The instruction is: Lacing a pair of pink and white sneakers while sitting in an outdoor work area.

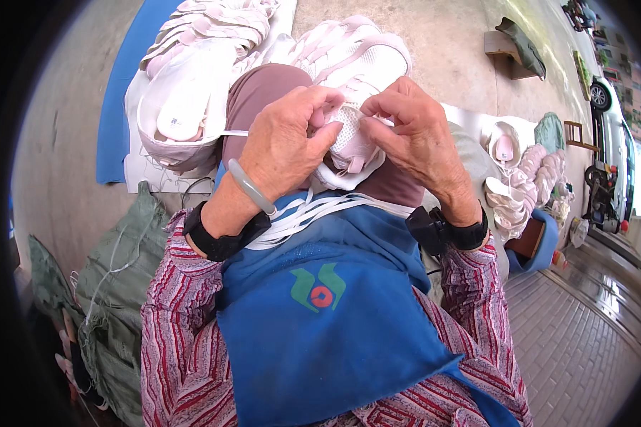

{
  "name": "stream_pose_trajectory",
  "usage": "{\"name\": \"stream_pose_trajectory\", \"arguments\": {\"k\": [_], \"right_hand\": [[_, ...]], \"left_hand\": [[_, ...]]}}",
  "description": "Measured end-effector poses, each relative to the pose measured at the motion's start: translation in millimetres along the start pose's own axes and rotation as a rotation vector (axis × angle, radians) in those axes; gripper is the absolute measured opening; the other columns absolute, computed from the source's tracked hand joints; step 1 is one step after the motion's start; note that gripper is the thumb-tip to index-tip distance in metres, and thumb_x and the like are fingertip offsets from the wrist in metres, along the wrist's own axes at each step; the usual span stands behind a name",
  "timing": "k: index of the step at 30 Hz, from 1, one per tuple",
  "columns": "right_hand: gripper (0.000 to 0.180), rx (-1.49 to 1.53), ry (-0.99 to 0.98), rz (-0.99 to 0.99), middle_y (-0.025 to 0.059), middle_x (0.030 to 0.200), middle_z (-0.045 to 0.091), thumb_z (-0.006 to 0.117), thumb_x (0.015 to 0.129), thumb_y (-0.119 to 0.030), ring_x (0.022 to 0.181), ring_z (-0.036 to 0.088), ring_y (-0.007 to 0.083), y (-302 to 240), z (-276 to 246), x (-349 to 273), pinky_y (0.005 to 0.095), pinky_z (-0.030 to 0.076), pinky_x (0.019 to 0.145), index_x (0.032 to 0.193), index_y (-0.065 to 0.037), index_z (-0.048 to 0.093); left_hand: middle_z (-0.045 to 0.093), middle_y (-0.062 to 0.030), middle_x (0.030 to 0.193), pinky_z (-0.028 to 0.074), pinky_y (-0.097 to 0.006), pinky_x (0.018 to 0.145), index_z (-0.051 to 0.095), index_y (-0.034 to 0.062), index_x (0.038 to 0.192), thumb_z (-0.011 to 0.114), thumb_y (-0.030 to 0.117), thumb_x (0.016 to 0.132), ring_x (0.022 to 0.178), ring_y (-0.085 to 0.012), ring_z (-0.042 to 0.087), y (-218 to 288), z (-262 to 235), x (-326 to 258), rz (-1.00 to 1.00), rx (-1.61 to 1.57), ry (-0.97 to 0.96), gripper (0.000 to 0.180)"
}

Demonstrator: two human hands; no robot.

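A pale pink-and-white shoe upper (350, 135) with a mesh tongue lies across my lap, its heel opening toward me. My left hand (288, 139), wearing a pale bangle, pinches at the left edge of the opening. Opposite it, my right hand (413, 132) has thumb and fingertips closed at the right edge. Whether a lace is between the fingertips is hidden. A bundle of white shoelaces (313, 215) lies over my blue apron (335, 313), just below the upper. Left of my knee, another white shoe upper (181, 117) rests at the near end of a stack.
More uppers (356, 50) are nested beyond my hands. At right, several uppers (506, 203) lie near a blue plastic chair (538, 245). A green woven sack (117, 277) slumps at left. A cardboard box (509, 50) stands on the floor ahead; a parked vehicle (612, 142) is far right.
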State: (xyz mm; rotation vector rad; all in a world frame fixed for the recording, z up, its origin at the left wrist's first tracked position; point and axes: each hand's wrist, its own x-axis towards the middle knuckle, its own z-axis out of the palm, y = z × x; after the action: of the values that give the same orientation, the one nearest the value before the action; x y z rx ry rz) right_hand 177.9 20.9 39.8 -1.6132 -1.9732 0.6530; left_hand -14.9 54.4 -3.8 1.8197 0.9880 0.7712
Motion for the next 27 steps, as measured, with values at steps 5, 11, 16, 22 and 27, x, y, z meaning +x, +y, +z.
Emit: {"name": "stream_pose_trajectory", "arguments": {"k": [5, 11, 16, 22, 27], "right_hand": [[0.009, -0.129, 0.193, -0.111, 0.0074, 0.082, 0.056, 0.07, 0.077, -0.008, 0.065, 0.059, 0.0252, -0.5, 13.9, -7.2, 0.035, 0.049, 0.059, 0.085, -0.008, 0.066], [0.016, -0.39, 0.412, -0.297, 0.0036, 0.08, 0.054, 0.07, 0.073, -0.006, 0.058, 0.059, 0.0196, 8.5, 27.7, -2.9, 0.0292, 0.047, 0.046, 0.087, -0.009, 0.063], [0.019, -0.356, 0.496, -0.367, 0.0029, 0.077, 0.053, 0.071, 0.071, -0.004, 0.055, 0.056, 0.0174, 11.5, 31.8, -3.4, 0.0289, 0.047, 0.046, 0.088, -0.009, 0.064], [0.017, -0.293, 0.513, -0.365, 0.0031, 0.075, 0.053, 0.072, 0.071, -0.004, 0.054, 0.056, 0.0171, 13.8, 33.0, -3.2, 0.0286, 0.046, 0.046, 0.085, -0.008, 0.064], [0.015, -0.35, 0.517, -0.336, 0.0034, 0.074, 0.051, 0.072, 0.071, -0.004, 0.053, 0.055, 0.0178, 14.4, 34.5, -1.0, 0.0293, 0.045, 0.045, 0.08, -0.009, 0.061]], "left_hand": [[0.055, -0.0049, 0.076, 0.044, -0.027, 0.063, 0.063, 0.0021, 0.105, 0.067, 0.006, 0.082, 0.066, -0.0138, 0.051, -5.7, 8.0, 13.8, 0.005, -0.01, -0.031, 0.024], [0.059, -0.0121, 0.076, 0.047, -0.036, 0.062, 0.064, 0.0059, 0.097, 0.063, 0.009, 0.081, 0.067, -0.0267, 0.059, -10.0, 15.2, 28.3, 0.173, -0.056, 0.042, 0.017], [0.06, -0.0119, 0.076, 0.047, -0.035, 0.061, 0.065, 0.005, 0.095, 0.064, 0.009, 0.081, 0.065, -0.0262, 0.058, -13.8, 12.8, 35.8, 0.244, -0.033, -0.053, 0.015], [0.059, -0.007, 0.074, 0.044, -0.027, 0.06, 0.065, 0.002, 0.094, 0.064, 0.004, 0.08, 0.064, -0.0148, 0.054, -13.7, -4.3, 43.7, 0.167, -0.012, -0.276, 0.014], [0.058, -0.0071, 0.074, 0.044, -0.027, 0.06, 0.064, 0.0011, 0.095, 0.06, 0.003, 0.081, 0.064, -0.0127, 0.051, -18.5, 7.9, 46.0, 0.346, 0.006, -0.11, 0.015]]}}
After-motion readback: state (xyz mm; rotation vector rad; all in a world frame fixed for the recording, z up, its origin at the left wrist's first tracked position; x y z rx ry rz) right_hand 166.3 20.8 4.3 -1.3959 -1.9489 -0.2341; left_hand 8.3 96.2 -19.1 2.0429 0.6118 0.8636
